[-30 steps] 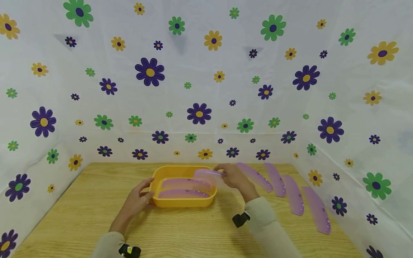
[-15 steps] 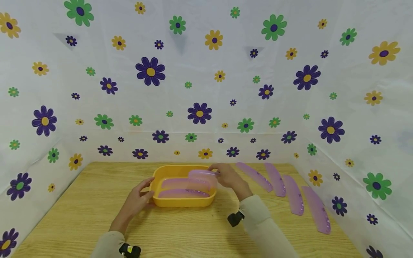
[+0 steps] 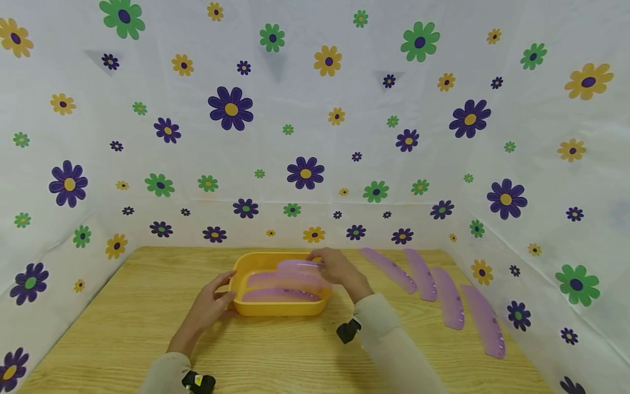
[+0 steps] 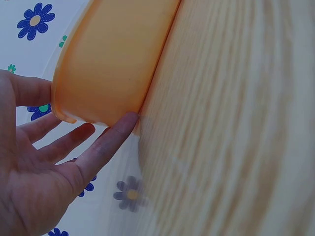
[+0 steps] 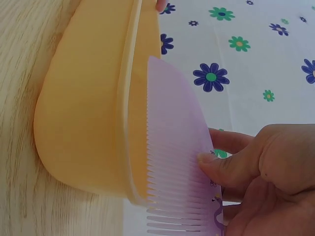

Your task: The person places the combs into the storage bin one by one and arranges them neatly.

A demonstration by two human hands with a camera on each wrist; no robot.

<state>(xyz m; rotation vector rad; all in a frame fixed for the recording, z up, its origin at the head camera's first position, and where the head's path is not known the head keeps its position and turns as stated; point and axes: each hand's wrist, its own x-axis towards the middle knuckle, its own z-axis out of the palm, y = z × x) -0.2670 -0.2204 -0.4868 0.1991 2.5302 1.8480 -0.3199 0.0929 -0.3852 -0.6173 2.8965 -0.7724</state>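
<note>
Wooden table (image 3: pixel 123 328): comb (image 3: pixel 297 268), pinched in right hand (image 3: pixel 337 269), now moved leftward over tray (image 3: pixel 275 311); left hand (image 3: pixel 209 303), fingers straight, steadying tray's end.

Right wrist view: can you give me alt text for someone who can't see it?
The right hand pinches a purple comb between thumb and fingers, holding it at the rim of a yellow tray. The tray sits on a wooden table, with a white flower-printed backdrop behind.

Left grip (image 3: pixel 209 304) fingers straight; right grip (image 3: pixel 337 269) apparently pinching.
</note>
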